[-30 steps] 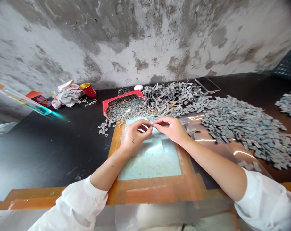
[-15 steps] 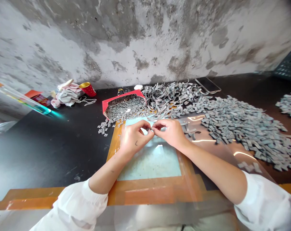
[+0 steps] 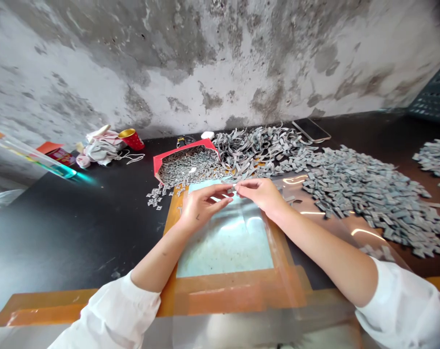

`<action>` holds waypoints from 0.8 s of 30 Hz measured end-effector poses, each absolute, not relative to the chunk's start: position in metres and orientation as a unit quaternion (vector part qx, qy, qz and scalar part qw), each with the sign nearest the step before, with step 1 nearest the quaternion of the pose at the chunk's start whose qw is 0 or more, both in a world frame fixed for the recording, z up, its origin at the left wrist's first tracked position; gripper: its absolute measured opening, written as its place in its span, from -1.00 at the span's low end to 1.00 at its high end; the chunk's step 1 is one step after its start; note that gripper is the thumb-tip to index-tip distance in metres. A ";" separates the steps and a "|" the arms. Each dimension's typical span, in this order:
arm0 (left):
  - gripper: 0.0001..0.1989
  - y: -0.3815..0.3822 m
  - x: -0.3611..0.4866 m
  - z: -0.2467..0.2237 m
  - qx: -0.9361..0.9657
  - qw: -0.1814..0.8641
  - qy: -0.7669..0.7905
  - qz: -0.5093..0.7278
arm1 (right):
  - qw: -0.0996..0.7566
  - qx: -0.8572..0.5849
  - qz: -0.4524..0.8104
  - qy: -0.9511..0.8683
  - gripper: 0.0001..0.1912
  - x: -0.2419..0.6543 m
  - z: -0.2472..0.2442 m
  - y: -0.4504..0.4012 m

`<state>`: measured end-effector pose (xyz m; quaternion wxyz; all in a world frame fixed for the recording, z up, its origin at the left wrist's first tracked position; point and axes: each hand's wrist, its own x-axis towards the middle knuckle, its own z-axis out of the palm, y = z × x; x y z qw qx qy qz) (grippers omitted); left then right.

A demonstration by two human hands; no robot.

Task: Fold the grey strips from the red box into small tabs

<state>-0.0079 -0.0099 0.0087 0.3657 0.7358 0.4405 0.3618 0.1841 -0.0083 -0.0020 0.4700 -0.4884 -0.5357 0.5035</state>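
My right hand (image 3: 260, 195) pinches a small grey piece (image 3: 232, 189) above the pale sheet (image 3: 227, 247). Beside it, my left hand (image 3: 201, 204) has its thumb and index finger apart, the fingertips close to that piece; whether they touch it is unclear. Just beyond the hands, a red-edged box (image 3: 185, 148) lies with its open side toward me, full of small grey pieces (image 3: 187, 164) that spill out at its left front. A heap of long grey strips (image 3: 256, 145) adjoins the box on the right.
A large pile of flat grey pieces (image 3: 369, 194) spreads over the right side, with a smaller pile (image 3: 438, 157) beyond. A phone (image 3: 311, 130), a red cup (image 3: 132, 139), cloths (image 3: 102, 146) and a clear tube (image 3: 34, 155) lie around. Orange tape (image 3: 223, 293) borders the sheet.
My left thumb and index finger have parted from their pinch. The small piece now shows between the hands, and my right hand's fingers have straightened somewhat. The view has shifted slightly.
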 end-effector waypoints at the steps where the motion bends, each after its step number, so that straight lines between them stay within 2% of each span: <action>1: -0.66 -0.010 -0.008 0.008 0.729 0.377 0.435 0.369 | 0.469 -0.490 0.516 -0.523 -0.78 0.184 -0.001 -0.008; 7: -0.77 -0.010 -0.007 0.002 0.658 0.426 0.445 0.434 | 0.459 -0.463 0.586 -0.481 -0.81 0.180 0.000 -0.012; 15: -0.66 -0.004 -0.008 0.006 0.531 0.574 0.446 0.435 | 0.463 -0.400 0.663 -0.432 -0.72 0.183 -0.005 -0.007; 20: -0.62 -0.004 -0.007 0.007 0.531 0.567 0.460 0.431 | 0.463 -0.407 0.629 -0.473 -0.72 0.181 -0.006 -0.008; 24: -0.59 -0.003 -0.006 0.006 0.535 0.567 0.471 0.414 | 0.455 -0.437 0.514 -0.582 -0.75 0.179 -0.005 -0.011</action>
